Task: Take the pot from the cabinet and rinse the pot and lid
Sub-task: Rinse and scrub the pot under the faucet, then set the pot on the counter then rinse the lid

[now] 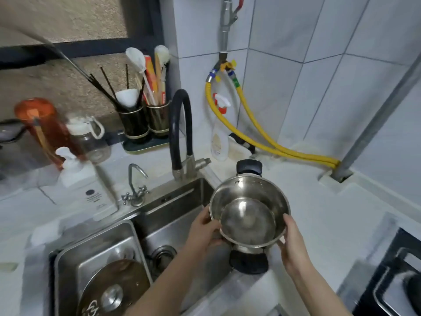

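The person holds a stainless steel pot [249,212] with both hands at the right edge of the sink [173,215], its open mouth tipped toward the camera so the shiny inside shows. The left hand [202,229] is closed around the pot's left wall, and the right hand [293,244] cups the right wall with its fingers wrapped under the rim. The pot has two black handles (one at the far side, one at the near side, below the hands). A glass lid [114,290] with a metal knob lies in a steel tray in the sink's left part, well apart from the pot. A black faucet [180,131] arches behind the sink.
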A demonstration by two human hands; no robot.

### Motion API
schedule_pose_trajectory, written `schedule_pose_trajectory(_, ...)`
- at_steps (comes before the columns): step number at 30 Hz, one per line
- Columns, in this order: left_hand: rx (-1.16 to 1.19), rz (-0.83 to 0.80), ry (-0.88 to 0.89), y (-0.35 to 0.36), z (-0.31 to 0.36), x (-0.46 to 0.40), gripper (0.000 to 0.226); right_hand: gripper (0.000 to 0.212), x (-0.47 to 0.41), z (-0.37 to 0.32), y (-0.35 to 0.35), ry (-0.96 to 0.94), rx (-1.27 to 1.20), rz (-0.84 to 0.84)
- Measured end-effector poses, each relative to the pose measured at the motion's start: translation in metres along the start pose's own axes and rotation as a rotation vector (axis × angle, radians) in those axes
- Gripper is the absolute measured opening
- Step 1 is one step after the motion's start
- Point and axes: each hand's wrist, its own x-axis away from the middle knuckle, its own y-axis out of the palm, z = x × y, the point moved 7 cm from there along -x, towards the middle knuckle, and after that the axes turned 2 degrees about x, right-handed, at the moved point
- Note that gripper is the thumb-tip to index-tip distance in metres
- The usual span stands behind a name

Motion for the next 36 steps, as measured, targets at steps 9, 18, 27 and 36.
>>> schedule_pose_trajectory(9, -0.086, -0.016, -0.077, 0.095, -0.009, -0.049, 0.059, 0.037, -0.031, -0.049, -0.088, -0.164, 0.078, 0.062)
schedule_pose_trajectory(18, -0.162, -0.075, -0.111, 0.168, -0.038, -0.089, 0.048, 0.035, -0.065, -0.051, -0.155, -0.075, 0.056, 0.213)
schedule_pose_trajectory(27, -0.220, -0.087, -0.182, 0.195, -0.056, -0.116, 0.059, 0.035, -0.092, -0.045, -0.183, -0.008, 0.007, 0.280)
schedule_pose_trajectory(36, -0.253, -0.098, -0.164, 0.205, -0.056, -0.122, 0.053, 0.031, -0.108, -0.048, -0.191, -0.027, 0.296, 0.319)
